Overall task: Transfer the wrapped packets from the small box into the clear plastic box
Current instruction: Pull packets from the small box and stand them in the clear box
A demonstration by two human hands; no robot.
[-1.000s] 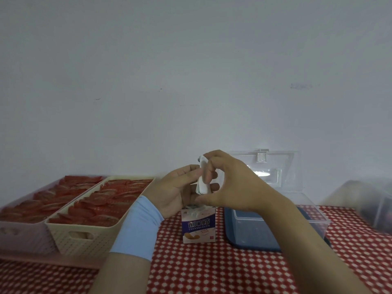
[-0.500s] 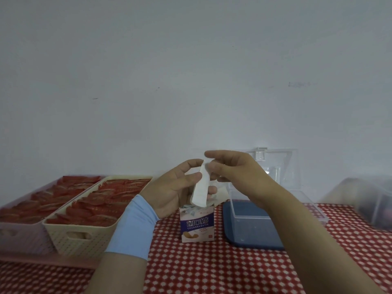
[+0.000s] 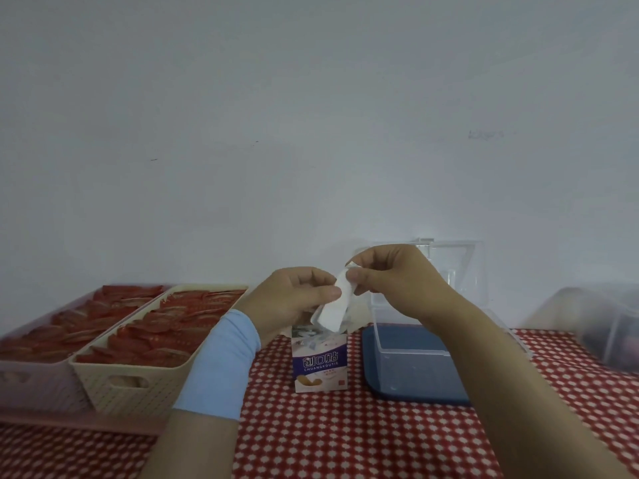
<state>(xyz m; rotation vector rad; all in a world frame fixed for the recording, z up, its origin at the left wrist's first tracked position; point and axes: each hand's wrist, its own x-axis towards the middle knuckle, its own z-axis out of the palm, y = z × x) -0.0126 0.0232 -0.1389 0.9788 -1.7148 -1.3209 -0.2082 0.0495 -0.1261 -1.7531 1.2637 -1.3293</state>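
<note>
Wrapped packet (image 3: 332, 308), tilted, upper end pinched by fingertips of left hand (image 3: 294, 300) and right hand (image 3: 392, 280), just above small box (image 3: 317, 363).

A light blue band (image 3: 221, 361) wraps the left wrist; right forearm (image 3: 511, 375) bare.

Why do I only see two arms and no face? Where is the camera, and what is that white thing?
There is no machine here, just a person. The camera sits on their head and looks forward and down, so only their arms show. The left hand, with a blue wristband, and the right hand both pinch a white packet just above the small box, whose top is open. To the right stands the clear plastic box, lid up, on a blue tray. On the left, a cream basket and a pink basket hold red packets. Everything rests on a red checked cloth.
</note>
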